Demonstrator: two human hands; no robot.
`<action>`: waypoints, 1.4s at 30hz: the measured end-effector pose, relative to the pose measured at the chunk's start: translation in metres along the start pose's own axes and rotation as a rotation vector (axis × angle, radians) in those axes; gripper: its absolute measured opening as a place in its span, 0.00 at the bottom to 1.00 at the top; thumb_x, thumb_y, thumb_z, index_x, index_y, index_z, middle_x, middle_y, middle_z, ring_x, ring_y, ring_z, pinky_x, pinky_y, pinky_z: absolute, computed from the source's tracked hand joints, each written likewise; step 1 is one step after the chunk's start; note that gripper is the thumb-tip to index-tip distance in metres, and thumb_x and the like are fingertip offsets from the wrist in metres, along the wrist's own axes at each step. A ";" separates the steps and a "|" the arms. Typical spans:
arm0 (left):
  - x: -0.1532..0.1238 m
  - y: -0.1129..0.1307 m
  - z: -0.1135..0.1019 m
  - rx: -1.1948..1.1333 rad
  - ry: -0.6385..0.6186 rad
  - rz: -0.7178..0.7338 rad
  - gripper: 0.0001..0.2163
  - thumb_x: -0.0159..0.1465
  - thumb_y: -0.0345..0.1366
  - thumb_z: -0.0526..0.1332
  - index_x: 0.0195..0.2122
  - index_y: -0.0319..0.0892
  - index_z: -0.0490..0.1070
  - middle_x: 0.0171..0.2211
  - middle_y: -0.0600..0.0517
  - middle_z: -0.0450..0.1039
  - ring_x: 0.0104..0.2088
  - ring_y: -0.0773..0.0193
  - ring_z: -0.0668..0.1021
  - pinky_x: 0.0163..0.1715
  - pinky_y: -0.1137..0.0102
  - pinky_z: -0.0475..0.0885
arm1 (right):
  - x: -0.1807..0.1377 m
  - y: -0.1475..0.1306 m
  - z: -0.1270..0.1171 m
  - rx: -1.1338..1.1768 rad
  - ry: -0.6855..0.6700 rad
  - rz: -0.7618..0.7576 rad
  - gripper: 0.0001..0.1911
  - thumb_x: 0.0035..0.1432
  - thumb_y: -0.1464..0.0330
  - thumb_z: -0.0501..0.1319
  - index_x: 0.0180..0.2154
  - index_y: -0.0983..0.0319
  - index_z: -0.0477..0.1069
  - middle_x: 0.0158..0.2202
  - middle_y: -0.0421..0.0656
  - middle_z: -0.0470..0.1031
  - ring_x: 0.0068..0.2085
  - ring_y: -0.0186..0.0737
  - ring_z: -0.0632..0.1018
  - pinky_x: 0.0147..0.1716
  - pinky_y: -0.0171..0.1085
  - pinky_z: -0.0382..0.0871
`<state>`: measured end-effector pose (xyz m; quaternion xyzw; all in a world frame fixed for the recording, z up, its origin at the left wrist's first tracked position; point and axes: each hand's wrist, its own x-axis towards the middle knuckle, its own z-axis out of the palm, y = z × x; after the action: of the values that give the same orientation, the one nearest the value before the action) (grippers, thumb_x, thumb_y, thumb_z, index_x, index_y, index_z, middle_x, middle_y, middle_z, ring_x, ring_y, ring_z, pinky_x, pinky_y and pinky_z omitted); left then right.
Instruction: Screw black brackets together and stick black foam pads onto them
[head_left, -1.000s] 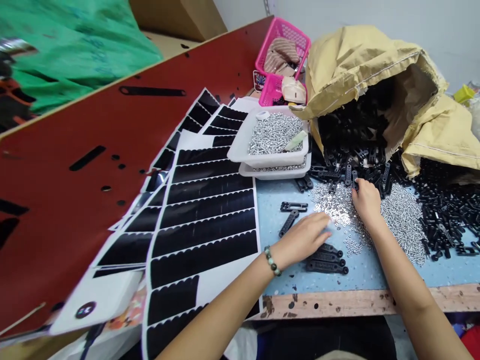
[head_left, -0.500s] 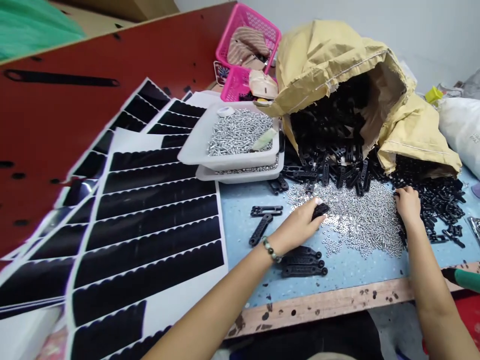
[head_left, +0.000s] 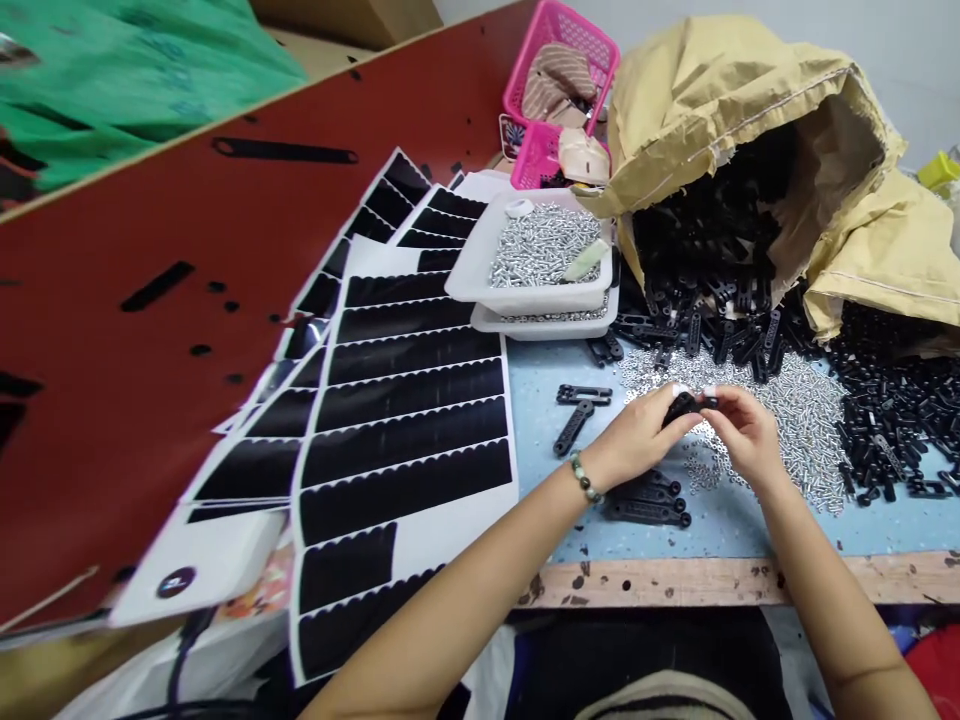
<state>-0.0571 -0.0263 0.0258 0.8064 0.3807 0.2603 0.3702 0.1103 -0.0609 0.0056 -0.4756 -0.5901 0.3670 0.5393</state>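
My left hand (head_left: 639, 432), with a beaded bracelet at the wrist, is closed on a black plastic part (head_left: 681, 406). My right hand (head_left: 745, 436) pinches a small black piece (head_left: 707, 402) against the end of that part. Both hands are above a spread of silver screws and nuts (head_left: 799, 420). Just below my left hand lie several long black plastic arms (head_left: 646, 512) side by side. Left of it, two more black parts rest on the blue tabletop, one a slotted link (head_left: 584, 395), the other tilted (head_left: 574, 428).
A white tray of screws (head_left: 480, 275) sits stacked on another tray. Paper sacks (head_left: 720, 90) spill black parts at the back, with a pile of small black pieces (head_left: 892, 410) at right. Black-striped sheets (head_left: 442, 535) cover the left side. Pink baskets (head_left: 517, 90) stand behind.
My right hand has come left from the small black pieces at the right to meet my left hand, bringing a small black piece. The view has shifted to the left.
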 end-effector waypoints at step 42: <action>-0.025 -0.061 -0.009 0.233 -0.328 0.056 0.10 0.67 0.32 0.52 0.44 0.45 0.73 0.43 0.50 0.69 0.47 0.59 0.68 0.51 0.63 0.58 | -0.043 0.041 0.013 -0.719 -0.307 -0.196 0.10 0.64 0.67 0.54 0.41 0.60 0.73 0.39 0.47 0.75 0.41 0.43 0.75 0.42 0.42 0.69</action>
<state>-0.1034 -0.0158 -0.0207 0.8857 0.3202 0.0900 0.3239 0.1032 -0.0896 -0.0472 -0.5149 -0.7972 0.1508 0.2768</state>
